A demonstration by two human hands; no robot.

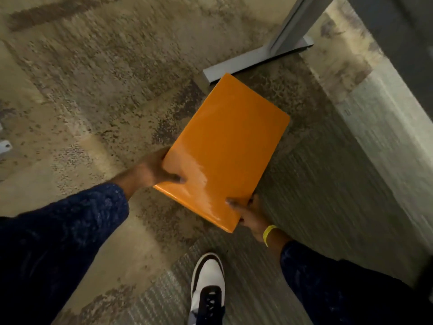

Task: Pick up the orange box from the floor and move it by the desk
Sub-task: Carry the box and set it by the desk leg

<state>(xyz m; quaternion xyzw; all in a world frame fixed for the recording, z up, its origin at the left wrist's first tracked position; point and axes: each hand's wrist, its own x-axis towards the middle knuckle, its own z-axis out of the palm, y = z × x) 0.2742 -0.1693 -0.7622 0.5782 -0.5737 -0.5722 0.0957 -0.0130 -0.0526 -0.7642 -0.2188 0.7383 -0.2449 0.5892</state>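
The orange box (225,148) is flat, glossy and rectangular, and it hangs above the carpet, tilted with its far end toward the desk's grey metal foot (246,63). My left hand (154,170) grips its near left corner, thumb on top. At the near right corner my right hand (248,212) holds on from below, with a yellow band on the wrist. The desk's leg (295,22) rises at the top right, just beyond the box's far end.
Mottled brown and beige carpet (105,78) covers the floor. A pale wall or panel (379,118) runs along the right side. My black-and-white shoe (208,285) stands at the bottom centre. A small white object (4,146) lies at the left edge.
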